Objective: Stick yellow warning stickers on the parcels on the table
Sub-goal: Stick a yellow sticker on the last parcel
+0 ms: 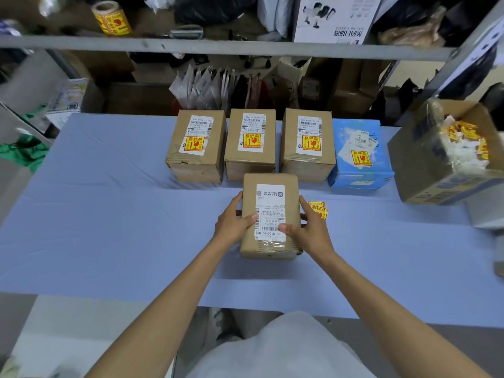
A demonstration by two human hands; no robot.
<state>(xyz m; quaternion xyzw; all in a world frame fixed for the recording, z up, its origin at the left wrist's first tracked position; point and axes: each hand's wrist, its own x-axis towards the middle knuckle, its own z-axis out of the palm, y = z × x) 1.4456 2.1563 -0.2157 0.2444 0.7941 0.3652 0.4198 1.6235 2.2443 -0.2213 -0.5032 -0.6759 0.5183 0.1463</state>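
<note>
Your left hand and right hand grip the sides of a brown, taped cardboard parcel at the middle of the counter, thumbs on its white barcode label. Small yellow stickers lie just beside your right hand.

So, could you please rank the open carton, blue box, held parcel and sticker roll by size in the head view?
Open carton largest.
Blue box and held parcel look alike, parcel nearer: unranked.
Sticker roll smallest.
</note>
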